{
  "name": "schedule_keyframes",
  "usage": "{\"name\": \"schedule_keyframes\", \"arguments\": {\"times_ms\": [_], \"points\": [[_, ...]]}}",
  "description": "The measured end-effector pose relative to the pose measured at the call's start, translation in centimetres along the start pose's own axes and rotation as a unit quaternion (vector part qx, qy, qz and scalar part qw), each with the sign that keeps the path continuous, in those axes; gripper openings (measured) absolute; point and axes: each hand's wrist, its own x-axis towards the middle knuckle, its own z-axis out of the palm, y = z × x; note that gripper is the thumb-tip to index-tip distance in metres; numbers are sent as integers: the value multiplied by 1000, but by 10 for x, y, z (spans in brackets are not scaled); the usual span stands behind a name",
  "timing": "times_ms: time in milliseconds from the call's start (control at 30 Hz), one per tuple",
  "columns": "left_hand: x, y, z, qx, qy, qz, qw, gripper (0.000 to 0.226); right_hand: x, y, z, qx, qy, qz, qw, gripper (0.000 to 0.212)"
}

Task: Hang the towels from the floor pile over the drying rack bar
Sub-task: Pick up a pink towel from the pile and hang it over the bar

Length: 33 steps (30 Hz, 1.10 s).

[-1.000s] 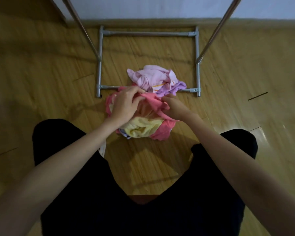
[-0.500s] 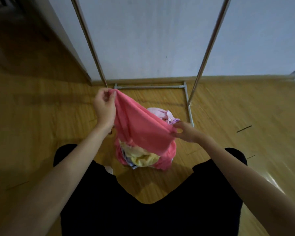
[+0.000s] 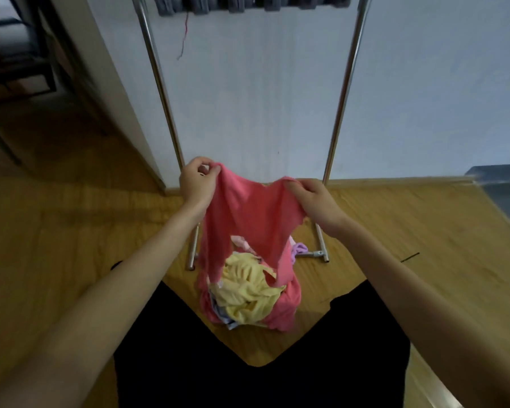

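Observation:
A pink towel (image 3: 248,213) is stretched between my two hands above the floor pile. My left hand (image 3: 196,179) pinches its left top corner and my right hand (image 3: 312,198) grips its right top edge. The towel's lower end still trails down around the pile (image 3: 248,295), where a yellow towel lies on top with pale pink and purple cloth behind it. The drying rack (image 3: 159,83) stands straight ahead against the wall, with two slanted metal uprights. Dark grey towels (image 3: 248,2) hang over its top bar at the upper edge of the view.
The rack's grey floor frame (image 3: 318,254) lies just behind the pile on the wooden floor. A white wall backs the rack. A doorway with dark furniture (image 3: 15,54) opens at the left. My dark-trousered legs (image 3: 189,363) flank the pile.
Both hands have risen from the pile, lifting the pink towel and spreading it wider. My view has tilted up, so the rack's top bar with dark towels has come into sight.

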Motion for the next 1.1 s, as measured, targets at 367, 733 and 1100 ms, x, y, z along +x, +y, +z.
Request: {"name": "schedule_keyframes", "arguments": {"times_ms": [367, 733, 1100], "points": [[-28, 33, -9, -61, -254, -67, 963, 12, 19, -52, 11, 233, 90, 51, 967, 28], [-67, 28, -46, 32, -425, 57, 903, 31, 35, -63, 23, 322, 50, 90, 941, 27], [-45, 39, -41, 78, -314, 98, 941, 12, 47, -85, 17, 393, 45, 87, 914, 22]]}}
